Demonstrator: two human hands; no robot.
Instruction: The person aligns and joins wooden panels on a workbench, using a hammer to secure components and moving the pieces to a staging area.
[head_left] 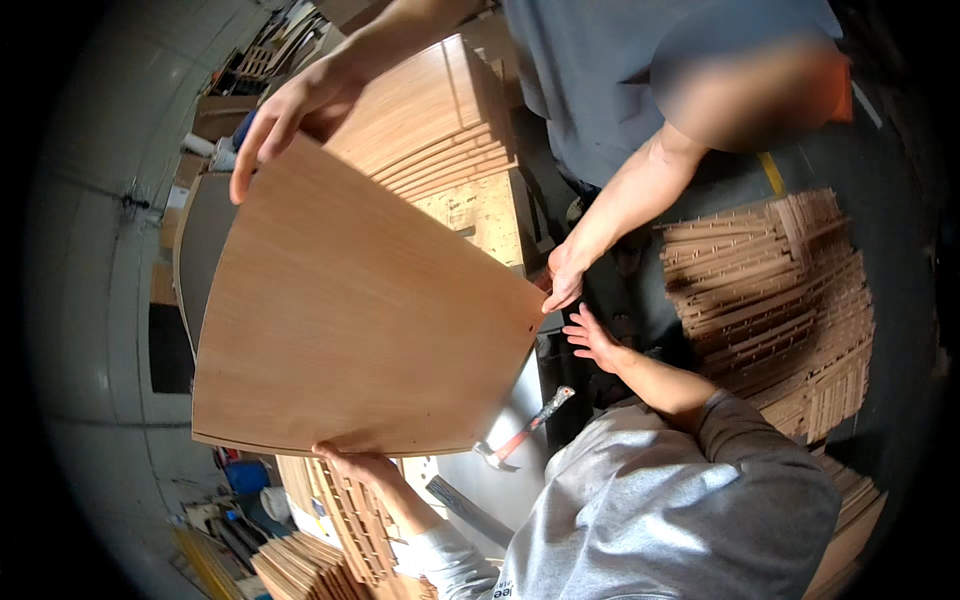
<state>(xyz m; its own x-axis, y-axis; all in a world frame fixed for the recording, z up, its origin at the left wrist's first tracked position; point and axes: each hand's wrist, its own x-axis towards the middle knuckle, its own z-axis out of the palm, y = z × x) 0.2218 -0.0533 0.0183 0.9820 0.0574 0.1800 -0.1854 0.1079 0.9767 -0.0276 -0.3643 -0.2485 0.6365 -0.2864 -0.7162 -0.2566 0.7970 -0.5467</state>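
Note:
A large wooden panel [360, 310] with one curved edge is held up in front of me. Under its lower edge my left hand [362, 470] grips it, thumb at the rim and the other fingers hidden. My right hand [596, 342] is open with fingers spread, holding nothing, just below the panel's right corner. A co-worker's hand [564, 278] pinches that corner, and the co-worker's other hand [300, 112] is over the upper left corner. Below the panel, a claw hammer [528, 428] with a red and dark handle rests on a light worktop [520, 480].
Behind the panel, a stack of curved wooden boards [430, 110] sits on a bench. Slatted wooden parts [770, 300] are piled on the floor at right. More wooden parts [345, 520] lie at lower left, near a grey bar [468, 510] and a blue container [246, 477]. The co-worker stands opposite.

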